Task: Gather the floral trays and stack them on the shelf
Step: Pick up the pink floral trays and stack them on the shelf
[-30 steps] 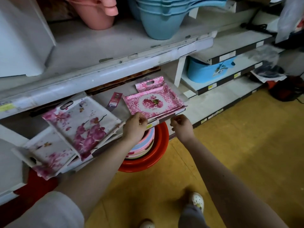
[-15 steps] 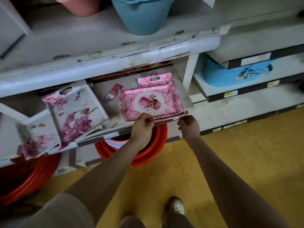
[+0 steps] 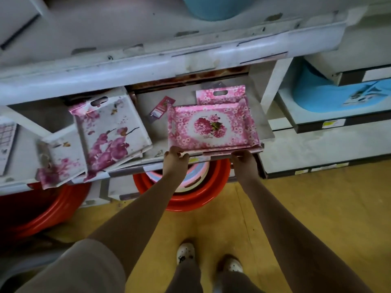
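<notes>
A pink floral tray [image 3: 211, 127] with a peony centre lies on top of other pink trays on the middle shelf [image 3: 156, 142]. My left hand [image 3: 175, 159] grips the stack's near left edge. My right hand [image 3: 243, 159] grips its near right edge. Behind the stack, a pink tray handle [image 3: 220, 94] sticks up. To the left, a white tray with purple orchids [image 3: 110, 132] lies tilted over another orchid tray [image 3: 61, 163], both overhanging the shelf's front edge.
A purple tag [image 3: 161, 106] lies on the shelf between the trays. Red basins [image 3: 190, 199] with pastel bowls inside sit under the shelf. An upper shelf [image 3: 148, 62] overhangs. Blue tubs [image 3: 330, 96] fill the right shelving. My feet [image 3: 186, 252] stand on yellow floor.
The view has shifted closer and rightward. Both hands stay at the pink stack's front edge, which now sits squarer to the shelf front.
</notes>
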Tool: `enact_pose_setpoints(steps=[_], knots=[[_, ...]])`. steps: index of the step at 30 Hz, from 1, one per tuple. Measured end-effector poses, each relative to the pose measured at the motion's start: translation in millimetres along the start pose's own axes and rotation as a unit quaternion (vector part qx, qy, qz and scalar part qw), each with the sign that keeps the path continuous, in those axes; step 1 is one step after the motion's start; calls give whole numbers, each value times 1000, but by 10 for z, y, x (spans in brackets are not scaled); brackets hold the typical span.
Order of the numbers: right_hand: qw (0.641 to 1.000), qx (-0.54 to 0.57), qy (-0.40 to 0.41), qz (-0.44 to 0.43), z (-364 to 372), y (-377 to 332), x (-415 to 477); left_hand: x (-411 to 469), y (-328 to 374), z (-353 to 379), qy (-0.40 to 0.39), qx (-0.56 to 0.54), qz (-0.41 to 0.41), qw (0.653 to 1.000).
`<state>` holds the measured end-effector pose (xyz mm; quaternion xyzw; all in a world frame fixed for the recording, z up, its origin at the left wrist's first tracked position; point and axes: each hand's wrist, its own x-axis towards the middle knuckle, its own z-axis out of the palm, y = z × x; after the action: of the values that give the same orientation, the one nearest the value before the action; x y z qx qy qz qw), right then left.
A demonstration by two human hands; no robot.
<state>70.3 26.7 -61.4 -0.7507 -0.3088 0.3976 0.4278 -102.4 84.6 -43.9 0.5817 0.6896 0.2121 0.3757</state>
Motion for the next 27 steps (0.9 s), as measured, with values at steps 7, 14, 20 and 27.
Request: enact_pose_setpoints(steps=[7,14,20,27], knots=[[1000,1,19,-10,651,321,266,485,-482,143,-1,-24,-25,999],[998,54,7,8,1060,628,498,958,-836,359,-24,-41,-24,999],[990,126,-8,56,1229,712,562,1094,-911,510,46,-134,-35,989],[985,138,1,101,1176,620,350,884,-761,529,16,-186,-110,976]])
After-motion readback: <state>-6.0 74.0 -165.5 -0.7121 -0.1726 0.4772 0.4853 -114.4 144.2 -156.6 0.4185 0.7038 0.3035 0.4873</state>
